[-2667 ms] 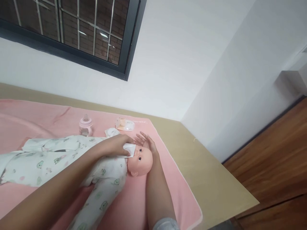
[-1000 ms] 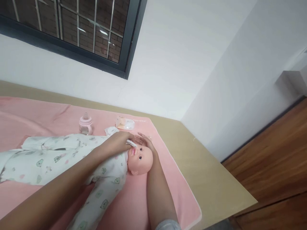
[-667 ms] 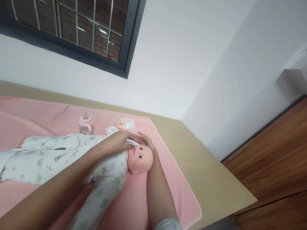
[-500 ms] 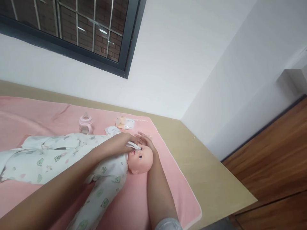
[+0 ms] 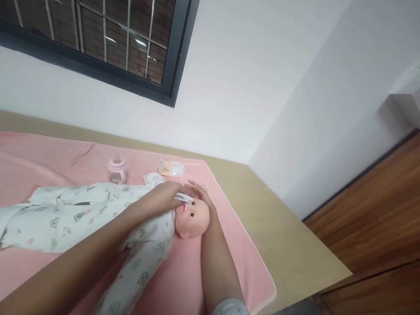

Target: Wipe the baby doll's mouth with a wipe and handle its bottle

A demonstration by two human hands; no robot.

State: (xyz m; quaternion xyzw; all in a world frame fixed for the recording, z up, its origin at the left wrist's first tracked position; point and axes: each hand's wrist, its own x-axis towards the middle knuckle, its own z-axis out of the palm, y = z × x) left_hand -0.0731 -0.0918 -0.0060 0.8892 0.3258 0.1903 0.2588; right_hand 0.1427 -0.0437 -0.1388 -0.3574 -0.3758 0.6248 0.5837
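Left hand (image 5: 166, 195) — white cloth (image 5: 183, 197) — doll (image 5: 196, 219)

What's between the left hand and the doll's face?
A thin white cloth: the left hand grips it, its free end at the doll's face near the mouth, as the head view shows.

1. The white cloth (image 5: 184, 197), first spread flat over the mouth of the doll (image 5: 197, 223), now stands nearly edge-on at the face's far side.
2. The doll's red lips now show.
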